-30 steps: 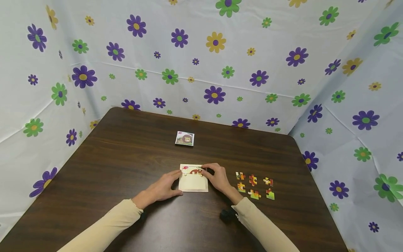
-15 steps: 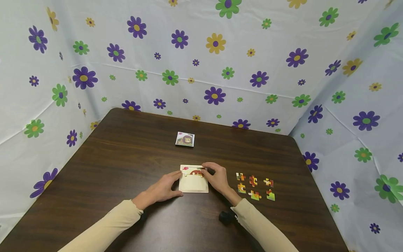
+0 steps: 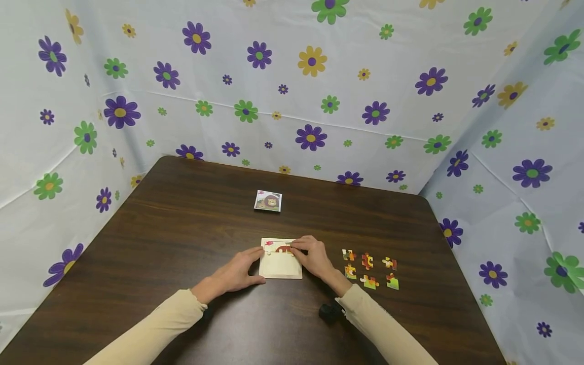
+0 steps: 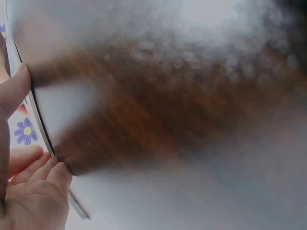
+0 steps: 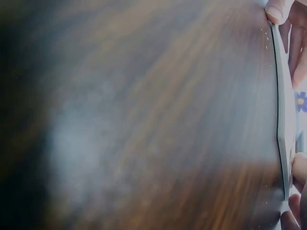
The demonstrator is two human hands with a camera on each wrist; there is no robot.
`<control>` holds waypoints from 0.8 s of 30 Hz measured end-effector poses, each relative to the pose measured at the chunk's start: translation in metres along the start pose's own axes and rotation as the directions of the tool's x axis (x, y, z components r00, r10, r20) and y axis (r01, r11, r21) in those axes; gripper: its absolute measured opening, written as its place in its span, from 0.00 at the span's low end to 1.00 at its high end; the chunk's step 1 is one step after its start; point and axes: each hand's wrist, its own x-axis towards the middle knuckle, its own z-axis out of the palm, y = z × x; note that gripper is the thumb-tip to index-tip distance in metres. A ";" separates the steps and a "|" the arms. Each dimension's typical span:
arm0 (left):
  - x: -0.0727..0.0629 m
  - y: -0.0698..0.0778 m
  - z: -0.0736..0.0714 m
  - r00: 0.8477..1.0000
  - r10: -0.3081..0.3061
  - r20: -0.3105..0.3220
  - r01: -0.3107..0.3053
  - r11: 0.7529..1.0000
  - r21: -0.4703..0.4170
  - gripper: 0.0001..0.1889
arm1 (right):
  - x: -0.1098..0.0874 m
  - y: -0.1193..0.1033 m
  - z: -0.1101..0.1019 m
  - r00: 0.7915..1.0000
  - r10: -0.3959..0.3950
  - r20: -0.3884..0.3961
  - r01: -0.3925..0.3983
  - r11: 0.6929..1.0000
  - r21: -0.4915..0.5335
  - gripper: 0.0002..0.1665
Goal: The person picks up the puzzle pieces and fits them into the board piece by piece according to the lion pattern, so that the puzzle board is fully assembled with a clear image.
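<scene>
A pale wooden puzzle tray [image 3: 280, 266] lies before me in the head view, with lion picture pieces [image 3: 276, 247] along its top row. My left hand [image 3: 234, 272] rests against its left side, fingers at the upper part of the edge and thumb by the lower corner. At the upper right of the tray, my right hand [image 3: 316, 257] pinches a puzzle piece between thumb and fingers; the fingers hide most of it. In the left wrist view the tray's thin edge [image 4: 44, 127] shows beside fingers. From the right wrist, the tray appears edge-on [image 5: 284, 120].
Several loose puzzle pieces [image 3: 367, 282] lie in two rows to the right of the tray. A lion picture card [image 3: 268, 201] sits farther back on the dark wooden table [image 3: 205, 213]. Flower-patterned curtains [image 3: 283, 137] stand around the table's back and sides.
My right fingers have shifted slightly at the tray's upper right corner and now sit closer together. The left hand, the tray and the loose pieces keep their places.
</scene>
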 end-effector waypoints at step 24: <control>0.001 -0.002 0.000 1.000 -0.007 0.011 0.007 1.000 0.004 0.36 | 0.004 -0.008 -0.001 0.998 0.020 0.063 -0.014 0.995 -0.097 0.06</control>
